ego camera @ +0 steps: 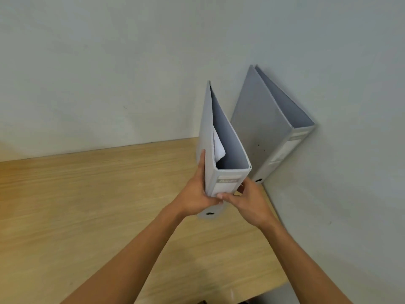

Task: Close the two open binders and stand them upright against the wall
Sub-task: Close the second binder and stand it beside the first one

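Two grey lever-arch binders are in the head view, both closed and upright. The far binder [263, 128] stands in the corner, leaning against the right wall. The near binder [228, 154] stands on the wooden desk a little left of it, spine toward me, with white paper showing inside its top. My left hand [195, 191] grips its left cover and spine. My right hand [247, 200] holds the spine's lower right edge, thumb across the label.
The light wooden desk [98, 205] runs left and toward me. A pale wall [109, 73] stands behind it and another wall [339, 172] bounds its right side, meeting in the corner behind the binders.
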